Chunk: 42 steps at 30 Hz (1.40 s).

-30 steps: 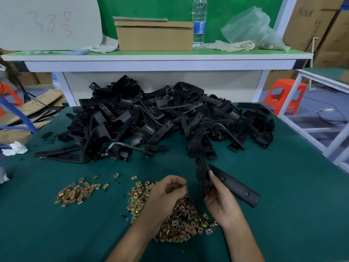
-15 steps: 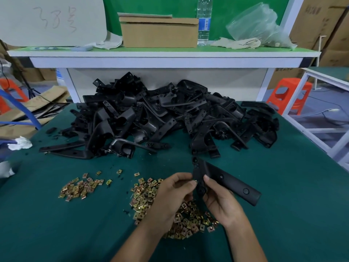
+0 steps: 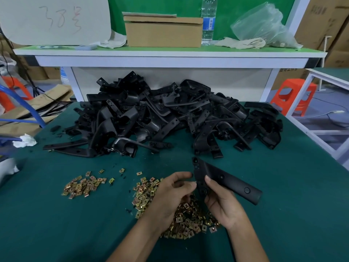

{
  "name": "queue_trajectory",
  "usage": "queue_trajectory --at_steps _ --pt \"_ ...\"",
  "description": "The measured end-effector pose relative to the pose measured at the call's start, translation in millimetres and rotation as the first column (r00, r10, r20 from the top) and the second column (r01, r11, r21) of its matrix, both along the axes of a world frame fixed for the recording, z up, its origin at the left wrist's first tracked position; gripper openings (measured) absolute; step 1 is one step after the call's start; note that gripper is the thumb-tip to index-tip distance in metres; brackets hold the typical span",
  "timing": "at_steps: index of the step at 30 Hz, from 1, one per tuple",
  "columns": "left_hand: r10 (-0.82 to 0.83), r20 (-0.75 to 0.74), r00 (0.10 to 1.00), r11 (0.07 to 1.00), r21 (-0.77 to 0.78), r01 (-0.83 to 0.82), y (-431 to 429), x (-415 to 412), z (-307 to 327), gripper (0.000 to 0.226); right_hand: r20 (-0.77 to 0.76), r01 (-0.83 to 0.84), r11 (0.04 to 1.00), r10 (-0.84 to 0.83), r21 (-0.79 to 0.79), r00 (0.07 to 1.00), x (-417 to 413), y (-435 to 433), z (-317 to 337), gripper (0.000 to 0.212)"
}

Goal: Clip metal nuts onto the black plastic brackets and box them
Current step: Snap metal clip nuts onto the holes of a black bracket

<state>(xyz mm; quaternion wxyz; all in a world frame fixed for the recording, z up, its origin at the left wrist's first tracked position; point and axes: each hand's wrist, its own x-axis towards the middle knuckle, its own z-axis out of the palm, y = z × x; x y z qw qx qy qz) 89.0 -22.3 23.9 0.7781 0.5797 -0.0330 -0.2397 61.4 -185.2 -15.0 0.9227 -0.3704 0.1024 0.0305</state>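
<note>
My right hand (image 3: 221, 202) grips a black plastic bracket (image 3: 226, 179) by its narrow holed end, the long arm pointing right over the green table. My left hand (image 3: 171, 193) has its fingers curled and its fingertips pressed against the bracket's left edge; a nut between them is too hidden to make out. Both hands hover over a big heap of brass-coloured metal nuts (image 3: 187, 222). A smaller heap of nuts (image 3: 82, 186) lies to the left. A large pile of black brackets (image 3: 170, 118) fills the back of the table.
A raised shelf (image 3: 170, 52) behind the pile carries a cardboard box (image 3: 163, 31), a water bottle (image 3: 208, 19), a clear plastic bag (image 3: 264, 25) and cloths. An orange stool (image 3: 292, 95) and a white frame table stand to the right. Crumpled white paper (image 3: 25, 140) lies at the left edge.
My left hand rose from the nut heap and came up to the bracket's left edge. My right hand tilted the bracket a little; the view drew closer.
</note>
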Motion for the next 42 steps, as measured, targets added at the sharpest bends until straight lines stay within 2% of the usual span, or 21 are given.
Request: queue_trajectory --at_steps 2,5,8,10,15,19,21,23,24,25,26,27,29,30,31,35,42 --pt "-0.026 -0.007 1.0 0.999 -0.023 0.026 3.9 0.1 -2.1 0.029 0.013 -0.048 0.999 0.048 0.008 0.999 -0.9 1.0 1.1 0.047" --pt "-0.031 -0.021 0.999 0.996 -0.08 0.03 4.3 -1.3 -4.5 0.03 0.023 -0.092 0.996 0.092 -0.009 0.995 -2.2 2.7 5.6 0.064" --pt "-0.042 -0.049 0.998 0.982 -0.189 0.032 3.0 -4.1 -6.9 0.026 0.013 -0.086 0.995 0.086 -0.046 0.996 -2.6 3.6 6.6 0.068" --pt "-0.057 -0.036 0.998 0.981 -0.188 0.049 3.3 -5.4 -7.3 0.026 0.01 -0.083 0.994 0.084 -0.069 0.996 -3.0 4.9 6.8 0.071" --pt "-0.063 -0.024 0.998 0.989 -0.137 0.059 1.7 -3.3 -5.5 0.028 0.04 -0.142 0.987 0.145 -0.073 0.989 -4.9 7.0 9.0 0.071" --pt "-0.061 0.042 0.997 0.998 -0.018 0.062 7.2 -0.1 -8.7 0.025 0.056 -0.158 0.983 0.163 -0.091 0.985 -3.8 6.5 8.3 0.061" --pt "-0.075 0.098 0.992 0.996 0.061 0.069 11.6 2.2 -10.6 0.022 0.062 -0.157 0.979 0.166 -0.133 0.984 -3.3 8.3 7.9 0.054" --pt "-0.123 0.224 0.967 0.978 0.191 0.08 18.2 6.5 -10.6 0.017 0.04 -0.139 0.978 0.147 -0.157 0.988 -2.1 9.8 7.6 0.053" --pt "-0.16 0.337 0.928 0.945 0.324 0.045 22.5 10.9 -10.6 0.014 0.014 -0.109 0.983 0.113 -0.144 0.994 -1.4 9.1 7.1 0.053" --pt "-0.214 0.469 0.857 0.867 0.496 -0.055 27.8 17.0 -11.2 0.016 -0.016 -0.061 0.992 0.06 -0.109 0.998 -0.3 7.1 6.6 0.054" --pt "-0.296 0.572 0.765 0.737 0.646 -0.198 34.4 24.1 -11.9 0.021 -0.039 0.0 0.998 -0.002 -0.057 0.999 1.0 4.2 6.9 0.053" --pt "-0.39 0.607 0.693 0.59 0.742 -0.318 41.6 30.9 -12.8 0.028 -0.051 0.058 0.998 -0.058 -0.004 0.997 1.9 1.0 8.0 0.048" --pt "-0.53 0.515 0.673 0.336 0.857 -0.392 53.3 43.6 -16.9 0.04 -0.049 0.134 0.989 -0.131 0.065 0.99 2.4 -4.1 11.2 0.037" --pt "-0.558 0.454 0.695 0.259 0.89 -0.374 56.1 48.1 -19.9 0.042 -0.051 0.158 0.984 -0.155 0.076 0.987 2.3 -5.4 11.8 0.033" --pt "-0.562 0.425 0.71 0.23 0.904 -0.359 57.0 51.7 -22.9 0.039 -0.053 0.176 0.981 -0.172 0.08 0.984 2.2 -5.7 11.7 0.029" --pt "-0.498 0.491 0.715 0.311 0.871 -0.381 56.5 65.0 -27.9 0.018 -0.049 0.182 0.98 -0.179 0.081 0.983 0.7 -3.1 11.4 0.022" --pt "-0.471 0.508 0.722 0.41 0.85 -0.331 55.5 71.9 -25.5 0.01 -0.034 0.161 0.986 -0.159 0.054 0.987 -1.1 -1.0 14.9 0.022"
